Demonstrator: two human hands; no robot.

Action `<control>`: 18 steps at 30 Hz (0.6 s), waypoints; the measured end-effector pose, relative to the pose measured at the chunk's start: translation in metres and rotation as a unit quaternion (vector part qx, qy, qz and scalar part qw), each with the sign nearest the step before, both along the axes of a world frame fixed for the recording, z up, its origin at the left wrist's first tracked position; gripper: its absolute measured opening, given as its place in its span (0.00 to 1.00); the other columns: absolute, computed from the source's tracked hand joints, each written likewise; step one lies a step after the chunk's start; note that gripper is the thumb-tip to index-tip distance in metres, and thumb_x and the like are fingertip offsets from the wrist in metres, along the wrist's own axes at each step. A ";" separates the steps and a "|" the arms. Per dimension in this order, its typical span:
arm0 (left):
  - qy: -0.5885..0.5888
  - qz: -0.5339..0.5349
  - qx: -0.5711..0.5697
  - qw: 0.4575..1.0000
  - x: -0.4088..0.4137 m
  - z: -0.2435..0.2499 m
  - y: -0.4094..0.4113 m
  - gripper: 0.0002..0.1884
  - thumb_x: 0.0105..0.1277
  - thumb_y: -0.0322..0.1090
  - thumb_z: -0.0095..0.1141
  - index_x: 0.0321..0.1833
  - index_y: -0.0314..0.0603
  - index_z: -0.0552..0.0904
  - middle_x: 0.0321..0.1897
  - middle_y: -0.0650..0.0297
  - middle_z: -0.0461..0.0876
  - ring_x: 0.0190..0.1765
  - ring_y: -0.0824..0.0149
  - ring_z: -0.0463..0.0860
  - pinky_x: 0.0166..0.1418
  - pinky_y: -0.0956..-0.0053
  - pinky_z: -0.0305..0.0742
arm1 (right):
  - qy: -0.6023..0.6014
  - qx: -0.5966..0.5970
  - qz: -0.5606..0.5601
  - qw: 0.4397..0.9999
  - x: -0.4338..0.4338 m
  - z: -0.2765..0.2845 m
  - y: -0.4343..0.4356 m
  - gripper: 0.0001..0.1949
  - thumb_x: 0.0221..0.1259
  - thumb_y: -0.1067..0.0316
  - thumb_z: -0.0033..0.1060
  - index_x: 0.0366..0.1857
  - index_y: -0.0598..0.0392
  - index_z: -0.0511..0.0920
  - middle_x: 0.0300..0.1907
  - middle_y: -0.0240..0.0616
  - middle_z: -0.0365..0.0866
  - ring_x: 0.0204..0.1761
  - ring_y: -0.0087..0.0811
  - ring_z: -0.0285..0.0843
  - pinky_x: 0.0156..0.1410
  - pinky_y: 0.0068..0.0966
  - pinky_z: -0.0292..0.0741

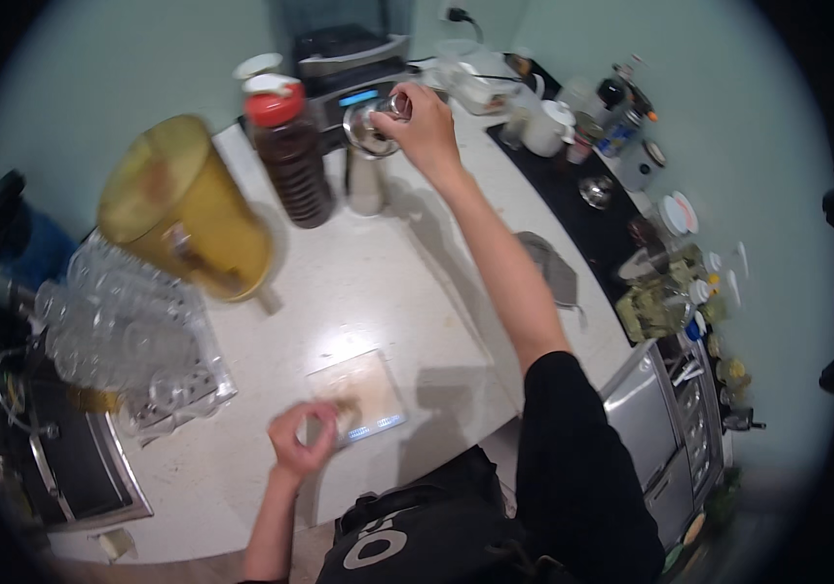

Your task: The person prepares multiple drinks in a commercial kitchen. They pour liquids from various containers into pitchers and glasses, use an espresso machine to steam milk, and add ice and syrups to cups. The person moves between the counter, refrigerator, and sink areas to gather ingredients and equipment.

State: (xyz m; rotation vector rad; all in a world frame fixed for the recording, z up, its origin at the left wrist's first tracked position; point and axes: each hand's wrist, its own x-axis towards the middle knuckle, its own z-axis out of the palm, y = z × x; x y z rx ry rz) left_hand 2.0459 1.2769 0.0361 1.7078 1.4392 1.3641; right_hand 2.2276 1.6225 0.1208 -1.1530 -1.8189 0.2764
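Observation:
My right hand [417,124] is raised at the back of the counter, its fingers closed round a shiny metal piece [369,135] with a round rim. That piece is over a pale cylindrical container [366,182]. Low at the front, my left hand [303,438] is blurred, thumb and fingertips curled towards each other; whether something small is between them cannot be told. Its fingertips are over the left edge of a flat, square digital scale [380,394] with lit marks along its near edge. A brownish blur shows on the scale beside the fingers.
A large yellow dispenser [234,233] and a red-capped bottle of dark liquid [296,168] stand back left. Clear glassware [125,328] crowds a rack beside the sink [81,452]. A machine with a blue display [360,98] is behind. A grey cloth [552,270] and jars lie right.

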 end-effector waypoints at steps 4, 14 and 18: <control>0.030 0.068 0.019 0.997 0.035 0.028 0.121 0.18 0.57 0.26 0.60 0.51 0.35 0.75 0.44 0.57 0.80 0.47 0.66 0.80 0.50 0.72 0.74 | 0.097 0.006 -0.067 0.993 0.098 0.003 -0.063 0.18 0.44 0.67 0.69 0.41 0.58 0.76 0.31 0.41 0.74 0.33 0.33 0.74 0.39 0.29 0.72; 0.390 0.092 -0.037 0.916 0.067 0.037 0.353 0.41 0.50 0.44 0.68 0.66 0.48 0.62 0.60 0.42 0.64 0.59 0.45 0.71 0.59 0.59 0.70 | -0.120 -0.150 -0.385 0.903 0.355 -0.142 -0.019 0.35 0.52 0.63 0.62 0.66 0.54 0.57 0.48 0.52 0.69 0.48 0.52 0.73 0.52 0.42 0.72; 0.385 0.128 -0.053 0.912 0.049 0.018 0.362 0.36 0.50 0.46 0.67 0.62 0.46 0.67 0.42 0.47 0.77 0.49 0.50 0.77 0.51 0.60 0.71 | -0.144 -0.078 -0.408 0.898 0.311 -0.099 -0.054 0.39 0.48 0.57 0.68 0.67 0.47 0.57 0.59 0.47 0.62 0.53 0.50 0.65 0.53 0.42 0.68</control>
